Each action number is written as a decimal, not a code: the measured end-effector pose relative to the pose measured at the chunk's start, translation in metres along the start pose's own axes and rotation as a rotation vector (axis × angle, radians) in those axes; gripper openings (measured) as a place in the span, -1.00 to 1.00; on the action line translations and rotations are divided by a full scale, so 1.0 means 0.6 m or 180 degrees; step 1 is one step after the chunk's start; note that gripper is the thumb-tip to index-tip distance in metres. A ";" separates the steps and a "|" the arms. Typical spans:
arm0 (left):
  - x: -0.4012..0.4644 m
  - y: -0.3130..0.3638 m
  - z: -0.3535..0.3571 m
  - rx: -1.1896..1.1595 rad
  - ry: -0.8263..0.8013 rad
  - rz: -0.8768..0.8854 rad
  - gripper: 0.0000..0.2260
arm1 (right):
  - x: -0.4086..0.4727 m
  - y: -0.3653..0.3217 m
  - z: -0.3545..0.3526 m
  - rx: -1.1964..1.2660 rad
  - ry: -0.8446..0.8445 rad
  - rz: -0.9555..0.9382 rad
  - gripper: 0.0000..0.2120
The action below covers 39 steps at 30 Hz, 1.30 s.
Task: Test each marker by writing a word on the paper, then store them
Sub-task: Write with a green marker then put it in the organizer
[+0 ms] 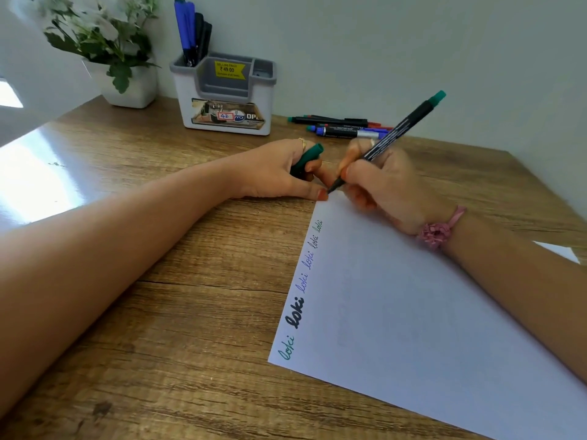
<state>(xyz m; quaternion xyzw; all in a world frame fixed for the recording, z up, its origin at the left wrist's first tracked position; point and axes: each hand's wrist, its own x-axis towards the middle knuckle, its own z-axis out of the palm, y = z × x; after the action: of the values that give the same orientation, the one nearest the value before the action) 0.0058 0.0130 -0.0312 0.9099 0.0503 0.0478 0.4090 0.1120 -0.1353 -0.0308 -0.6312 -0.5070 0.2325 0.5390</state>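
Wood-grain tabletop (178, 312) ran up to a pale wall, glare washing its left edge. Near the far left corner stood a white pot of greenery (104, 42). Just right of it, against the wall, sat a grey-and-white organiser (227, 96) with blue and black markers (192, 30) already stored upright in its left compartment.

Further right, the left hand (279, 171) rested on the tabletop beside the paper's far corner, fingers curled round a green cap (307, 158), thumb tip touching the sheet's corner. The right hand (387, 188) lay immediately to its right, pinching the green marker (397, 131) in a writing grip. The marker's long axis slanted from its tip, down at the paper's far left corner beside the left thumb, up and rightward to its green tail end. Behind the hands, at the tabletop's back edge, several untested markers (343, 127) lay flat, pointing left to right.

White paper (428, 312) filled the right side; a column of "loki" words (301, 290) ran along its left edge toward the tip. The next word apparently belonged at that corner, with little margin remaining, and the cap waited just left of the tip for recapping.
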 end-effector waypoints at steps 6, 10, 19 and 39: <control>-0.003 -0.003 0.000 -0.0121 0.0069 0.0079 -0.78 | 0.012 0.003 -0.019 0.0426 0.0528 0.0108 -0.92; -0.005 -0.001 0.003 -0.0088 0.0668 0.0009 -0.75 | 0.010 0.013 -0.026 0.1151 0.0178 0.0422 -0.81; -0.006 0.002 0.007 0.0068 0.1010 0.0035 -0.80 | 0.004 0.007 -0.029 0.1538 0.0672 0.0351 -0.80; -0.006 -0.003 -0.001 -0.1493 0.1178 0.0081 -0.81 | 0.002 0.009 -0.025 0.0840 0.0633 0.0206 -0.87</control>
<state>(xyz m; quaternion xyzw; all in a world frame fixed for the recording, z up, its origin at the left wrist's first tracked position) 0.0018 0.0144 -0.0322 0.7669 0.1002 0.2282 0.5913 0.1274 -0.1405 -0.0309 -0.5907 -0.3957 0.2507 0.6570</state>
